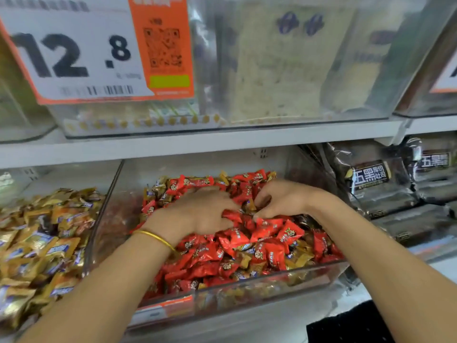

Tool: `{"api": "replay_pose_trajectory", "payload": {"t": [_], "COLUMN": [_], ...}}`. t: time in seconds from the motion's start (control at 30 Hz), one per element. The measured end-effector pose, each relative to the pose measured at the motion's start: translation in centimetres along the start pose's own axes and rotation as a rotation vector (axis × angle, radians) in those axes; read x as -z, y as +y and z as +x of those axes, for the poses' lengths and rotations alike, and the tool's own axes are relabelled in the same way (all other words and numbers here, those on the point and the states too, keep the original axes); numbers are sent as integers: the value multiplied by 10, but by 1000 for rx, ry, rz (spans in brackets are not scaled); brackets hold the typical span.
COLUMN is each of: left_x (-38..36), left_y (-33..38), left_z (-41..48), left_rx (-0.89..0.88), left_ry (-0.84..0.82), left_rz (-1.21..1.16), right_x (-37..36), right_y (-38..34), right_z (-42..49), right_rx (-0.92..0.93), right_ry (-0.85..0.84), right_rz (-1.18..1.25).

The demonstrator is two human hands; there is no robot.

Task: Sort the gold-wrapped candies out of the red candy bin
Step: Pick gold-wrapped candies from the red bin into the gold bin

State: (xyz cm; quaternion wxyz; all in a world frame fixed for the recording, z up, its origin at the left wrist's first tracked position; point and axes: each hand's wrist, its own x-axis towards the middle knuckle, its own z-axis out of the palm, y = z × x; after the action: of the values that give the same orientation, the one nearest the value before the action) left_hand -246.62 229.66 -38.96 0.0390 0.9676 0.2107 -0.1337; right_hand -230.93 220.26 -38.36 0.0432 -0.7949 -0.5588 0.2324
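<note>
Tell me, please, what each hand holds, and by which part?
Right hand: fingers seem to pinch a gold candy by its edge; left hand: cannot tell.

left hand (197, 214) fingers motion-blurred, right hand (282, 200) fingertips hidden among candies (267, 243), price tag (74, 58) small print unreadable, top cut off

Red candy bin (108, 219) at 6 o'clock, gold-wrapped candies (303, 260) mixed in. Left hand (197, 211) flat on pile. Right hand (282, 199) at its 3 o'clock, fingers curled, grip unclear.
</note>
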Motion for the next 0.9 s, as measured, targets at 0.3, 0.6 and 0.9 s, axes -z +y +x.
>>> {"api": "replay_pose_trajectory", "payload": {"t": [0.3,0.6,0.9], "left_x": [15,-12,-14], "left_y": [-9,7,2], "left_z": [8,30,26], "left_rx": [40,-96,-46], "left_ry": [136,126,272], "left_rz": [-46,-131,-126], "right_x": [-9,-9,-4], "right_y": [-8,-2,18], "right_z": [3,-3,-10], "right_rx": [53,105,63], "right_ry": [-18,37,258], "right_rz": [-37,1,513]}}
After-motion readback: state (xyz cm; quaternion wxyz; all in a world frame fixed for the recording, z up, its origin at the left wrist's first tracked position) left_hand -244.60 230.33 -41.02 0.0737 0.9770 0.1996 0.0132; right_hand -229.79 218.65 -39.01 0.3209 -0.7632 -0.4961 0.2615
